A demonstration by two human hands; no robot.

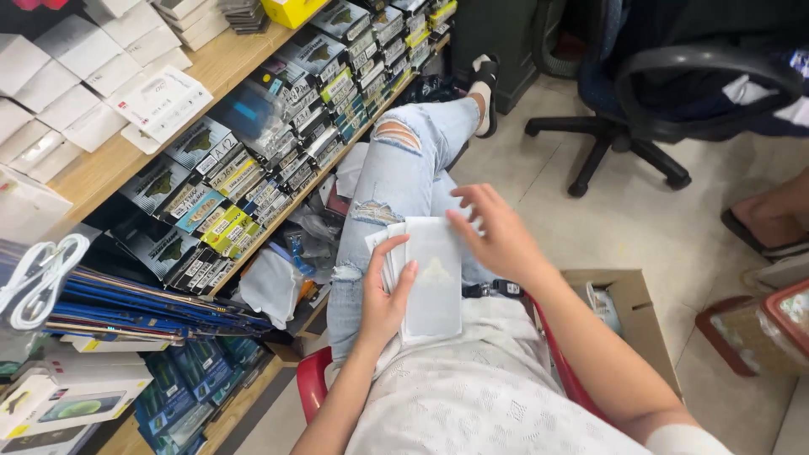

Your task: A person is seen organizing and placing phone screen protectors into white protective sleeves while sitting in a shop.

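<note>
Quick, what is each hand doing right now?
Left hand: closed on the stack of white flat packets.
Right hand: open, fingers touching the top packet's upper edge.

Two bare hands, left hand (383,302) and right hand (497,232), hold one stack of flat white rectangular packets (430,278), with one open brown cardboard box (628,307) to their right.

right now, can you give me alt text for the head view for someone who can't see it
Seated person's left hand holds a stack of flat white packets on their lap while the right hand touches the stack's top right edge. Wooden shelves crammed with small boxed goods stand to the left; a cardboard box and an office chair are to the right.
</note>
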